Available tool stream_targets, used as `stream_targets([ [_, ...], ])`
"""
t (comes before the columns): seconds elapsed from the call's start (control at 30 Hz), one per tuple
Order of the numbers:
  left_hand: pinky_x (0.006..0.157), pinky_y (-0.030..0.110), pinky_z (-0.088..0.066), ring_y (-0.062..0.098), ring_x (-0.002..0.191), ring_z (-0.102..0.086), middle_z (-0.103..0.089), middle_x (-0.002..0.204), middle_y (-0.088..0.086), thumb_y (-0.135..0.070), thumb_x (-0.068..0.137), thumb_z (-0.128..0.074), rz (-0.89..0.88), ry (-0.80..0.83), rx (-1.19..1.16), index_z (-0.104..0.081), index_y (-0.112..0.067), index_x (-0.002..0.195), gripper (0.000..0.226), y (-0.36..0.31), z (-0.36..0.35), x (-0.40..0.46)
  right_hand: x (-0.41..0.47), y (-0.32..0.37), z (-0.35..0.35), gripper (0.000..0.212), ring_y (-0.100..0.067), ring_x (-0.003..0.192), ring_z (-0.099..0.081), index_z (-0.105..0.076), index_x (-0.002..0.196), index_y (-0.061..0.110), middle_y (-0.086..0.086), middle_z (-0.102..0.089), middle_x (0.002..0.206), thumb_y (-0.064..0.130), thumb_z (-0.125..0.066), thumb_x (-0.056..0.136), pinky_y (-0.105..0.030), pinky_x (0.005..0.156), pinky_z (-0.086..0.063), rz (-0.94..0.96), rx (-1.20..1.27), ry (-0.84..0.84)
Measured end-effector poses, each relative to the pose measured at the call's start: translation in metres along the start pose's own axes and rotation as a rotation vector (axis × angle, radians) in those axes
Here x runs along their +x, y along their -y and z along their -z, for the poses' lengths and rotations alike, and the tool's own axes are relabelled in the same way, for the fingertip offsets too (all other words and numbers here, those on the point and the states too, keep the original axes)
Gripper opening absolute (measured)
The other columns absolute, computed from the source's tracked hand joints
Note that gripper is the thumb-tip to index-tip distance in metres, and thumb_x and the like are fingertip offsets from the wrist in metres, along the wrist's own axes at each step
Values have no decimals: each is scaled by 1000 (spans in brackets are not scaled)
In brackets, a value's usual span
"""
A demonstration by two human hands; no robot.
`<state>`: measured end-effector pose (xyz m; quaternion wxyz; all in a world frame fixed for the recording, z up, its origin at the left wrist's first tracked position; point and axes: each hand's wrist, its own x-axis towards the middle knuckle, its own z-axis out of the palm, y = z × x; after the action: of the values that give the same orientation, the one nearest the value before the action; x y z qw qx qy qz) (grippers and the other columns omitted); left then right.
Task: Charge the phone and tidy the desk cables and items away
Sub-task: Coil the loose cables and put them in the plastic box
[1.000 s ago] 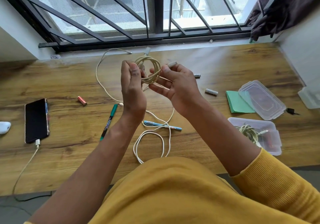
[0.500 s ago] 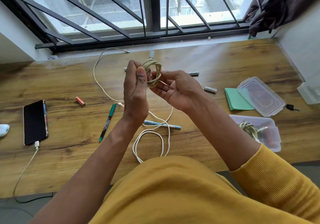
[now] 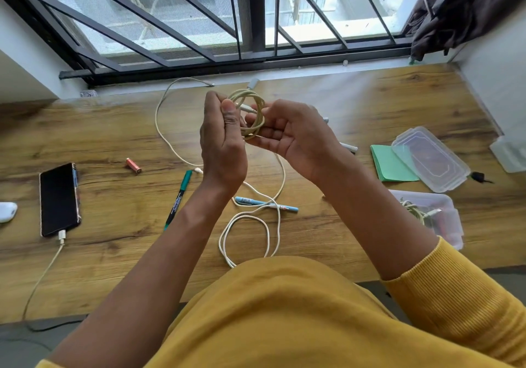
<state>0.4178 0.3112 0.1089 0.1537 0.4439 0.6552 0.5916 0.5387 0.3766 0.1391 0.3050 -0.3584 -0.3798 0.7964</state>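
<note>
Closer together now, my hands have pulled in since a moment ago, and the coiled cable (image 3: 250, 114) sits tighter between them, raised above the wooden desk (image 3: 113, 128). My left hand (image 3: 222, 137) is curled round the coil's left side, thumb pressed up against the loops. My right hand (image 3: 287, 131) cups the coil from the other side, palm up, fingers (image 3: 264, 131) bent under the lower loops, holding them.

Below my hands a loose white cable (image 3: 256, 225) sprawls in loops across the desk, running over a blue pen (image 3: 264, 203). A green marker (image 3: 179, 196) lies just left of my left wrist, and a small orange battery (image 3: 133, 166) further left. The phone (image 3: 59, 199) rests face up near the left edge, a charging cable (image 3: 45, 268) plugged into its near end and trailing off the desk.

Over on the right, an open clear box (image 3: 444, 216) holds another bundled cable, its lid (image 3: 429, 158) lying beyond it, overlapping a green notepad (image 3: 387, 165).
</note>
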Motion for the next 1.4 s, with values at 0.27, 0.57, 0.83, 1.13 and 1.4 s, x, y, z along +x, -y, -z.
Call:
stream_targets([
  [0.27, 72, 40, -49, 4, 72, -53, -54, 83, -7, -32, 111, -32, 91, -58, 19, -46, -14, 101, 25, 1, -4, 3, 0, -8, 1, 23, -33, 97, -72, -67, 118, -10, -16, -72, 94, -4, -67, 96, -49, 102, -58, 85, -76, -20],
  [0.57, 64, 41, -57, 10, 71, -59, -56, 83, -2, -35, 113, -36, 93, -45, 60, -49, -14, 98, 29, 7, -1, 4, -2, -7, 0, 29, -26, 92, -73, -66, 124, -5, -18, -74, 100, -7, -66, 95, -35, 87, -62, 75, 78, -2],
  [0.83, 78, 57, -62, 29, 80, -69, -64, 86, 0, -33, 110, -48, 77, 195, 4, -57, -6, 102, 30, 14, 11, 5, 0, -8, 8, 43, -32, 99, -74, -61, 133, -8, -27, -74, 120, -7, -71, 91, -41, 92, -61, 64, 138, -165],
  [1.13, 80, 44, -65, 29, 86, -73, -67, 93, 10, -26, 109, -51, 137, 283, -177, -63, -12, 99, 22, 6, 15, 9, -2, -5, 10, 29, -35, 97, -75, -66, 118, -6, -29, -76, 111, -4, -74, 91, -42, 86, -64, 179, -10, -212],
  [1.4, 75, 41, -62, 29, 83, -73, -70, 87, 9, -22, 113, -49, 350, 241, -350, -66, -6, 96, 30, 5, 18, 8, -4, -8, 12, 39, -44, 110, -72, -63, 125, 0, -33, -71, 117, -10, -73, 89, -49, 96, -62, 204, -113, -170],
])
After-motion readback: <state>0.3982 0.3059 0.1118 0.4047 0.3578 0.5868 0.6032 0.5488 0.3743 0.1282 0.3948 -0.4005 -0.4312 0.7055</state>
